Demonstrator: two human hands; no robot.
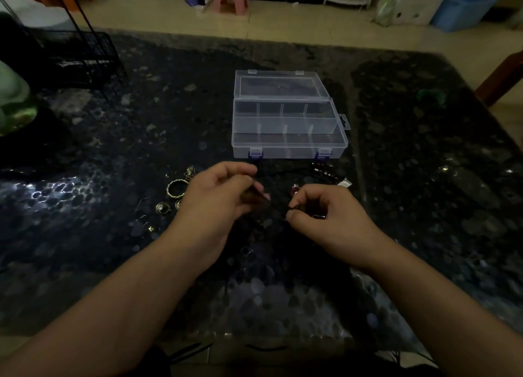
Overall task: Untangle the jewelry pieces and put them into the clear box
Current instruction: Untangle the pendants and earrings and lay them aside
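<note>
Head view: my left hand (218, 190) and right hand (319, 207) are raised just above the dark speckled counter (113, 150), each with fingers curled in a pinch on a thin black cord (276, 205) stretched between them, a small red pendant (295, 190) just beside my right fingertips. The clear box (288, 127) sits open beyond my hands, its compartments showing nothing inside. A gold bangle (176, 188) and small rings (163, 207) lie on the counter left of my left hand; dark beads (322, 170) lie near the box's front right corner.
</note>
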